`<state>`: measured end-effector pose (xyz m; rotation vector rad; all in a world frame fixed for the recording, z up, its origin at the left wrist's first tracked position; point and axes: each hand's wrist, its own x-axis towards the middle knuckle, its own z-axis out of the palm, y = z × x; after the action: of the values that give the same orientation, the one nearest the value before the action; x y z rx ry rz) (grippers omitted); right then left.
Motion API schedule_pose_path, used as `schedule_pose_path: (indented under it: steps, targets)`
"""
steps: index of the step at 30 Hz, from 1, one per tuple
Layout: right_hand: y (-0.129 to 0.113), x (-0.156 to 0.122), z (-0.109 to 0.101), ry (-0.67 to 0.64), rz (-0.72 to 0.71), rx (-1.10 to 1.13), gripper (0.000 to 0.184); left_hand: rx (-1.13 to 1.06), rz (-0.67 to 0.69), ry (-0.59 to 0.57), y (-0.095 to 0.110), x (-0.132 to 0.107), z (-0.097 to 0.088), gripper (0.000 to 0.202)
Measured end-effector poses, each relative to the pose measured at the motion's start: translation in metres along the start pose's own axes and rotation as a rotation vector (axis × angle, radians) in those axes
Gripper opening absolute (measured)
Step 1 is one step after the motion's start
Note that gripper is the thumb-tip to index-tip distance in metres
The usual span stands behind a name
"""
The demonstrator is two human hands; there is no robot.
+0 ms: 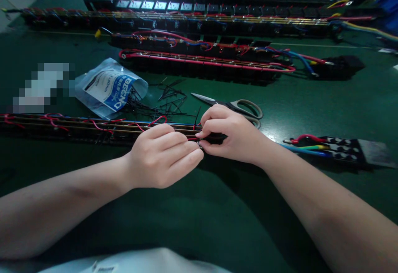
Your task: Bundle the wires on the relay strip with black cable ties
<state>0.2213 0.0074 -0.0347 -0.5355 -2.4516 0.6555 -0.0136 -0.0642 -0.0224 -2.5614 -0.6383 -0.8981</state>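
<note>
A long black strip of sockets with red, blue and brass wiring (77,125) lies across the green mat in front of me. My left hand (163,157) is curled, fingertips pinching at the strip's wires near its middle. My right hand (231,134) is closed over the strip right beside it, thumb and fingers pinching a thin black cable tie (196,120) that sticks up between the hands. The strip's right end (336,147) shows past my right wrist.
Scissors (236,106) lie just behind my right hand. Loose black cable ties (168,98) and a plastic bag (110,88) sit behind the strip. More wired strips (205,63) fill the back of the green table (311,107).
</note>
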Motion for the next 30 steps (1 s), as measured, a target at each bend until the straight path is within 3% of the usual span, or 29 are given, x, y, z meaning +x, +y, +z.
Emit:
schedule_pose_path:
  steps: [16,30]
  targets:
    - [-0.002,0.0012,0.0012,-0.023,0.032,-0.021,0.008,-0.088,0.232,-0.066,-0.0066,0.0006,0.0006,0.027]
    - [-0.0012,0.0031,0.0017,-0.05,0.086,0.019,0.007,-0.069,0.252,-0.113,-0.0072,0.0004,0.0033,0.029]
